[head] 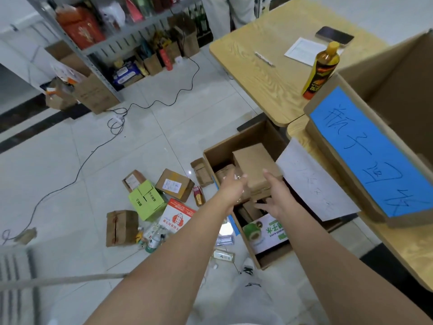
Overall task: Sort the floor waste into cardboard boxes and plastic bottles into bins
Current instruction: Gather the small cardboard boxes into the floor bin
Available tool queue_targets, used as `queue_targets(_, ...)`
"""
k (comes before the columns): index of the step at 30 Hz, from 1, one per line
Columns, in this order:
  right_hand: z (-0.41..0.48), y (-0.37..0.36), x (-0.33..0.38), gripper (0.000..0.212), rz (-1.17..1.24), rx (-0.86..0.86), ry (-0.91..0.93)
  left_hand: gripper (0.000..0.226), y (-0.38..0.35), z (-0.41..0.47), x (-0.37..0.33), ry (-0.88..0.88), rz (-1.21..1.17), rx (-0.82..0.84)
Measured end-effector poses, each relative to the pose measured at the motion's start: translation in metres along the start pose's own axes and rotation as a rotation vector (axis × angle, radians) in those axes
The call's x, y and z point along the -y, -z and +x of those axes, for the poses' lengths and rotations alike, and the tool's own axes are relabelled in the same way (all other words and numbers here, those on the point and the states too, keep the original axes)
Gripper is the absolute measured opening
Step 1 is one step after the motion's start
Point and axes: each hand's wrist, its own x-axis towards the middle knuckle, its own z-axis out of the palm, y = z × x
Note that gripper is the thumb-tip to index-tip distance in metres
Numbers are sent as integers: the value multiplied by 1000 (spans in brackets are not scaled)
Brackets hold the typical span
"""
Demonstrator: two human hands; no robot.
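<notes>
Inside corrugated bin (255, 134), plain rectangular carton (255, 165)

Boxes being sorted on the floor

The left hand (232, 188) and right hand (274, 198) are held out over an open carton (234, 139). A brown box (256, 167) is seen tilted inside it, the right hand's fingers spread at its near edge; whether either hand grips it cannot be told. A green box (146, 200), a red-and-white box (177, 215), parcels (174, 185) and bottles (153, 240) are scattered on the tiles (70, 172) to the left. A second carton (386, 73) with a blue label (370, 151) is set on the table (257, 66).
</notes>
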Motion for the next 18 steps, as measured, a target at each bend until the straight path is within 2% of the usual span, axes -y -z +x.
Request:
queue_targets(8,14,-14,-27,99,-97,99,-18,60,8,6,13,59,-26,5)
queue_targets(12,8,-24,-27,85,-137,120,-18,56,22,5,19,71,-42,-6)
queue_targets(18,-1,-53,-43,77,-171,85,-1,49,53,-13,32,89,-110,-37)
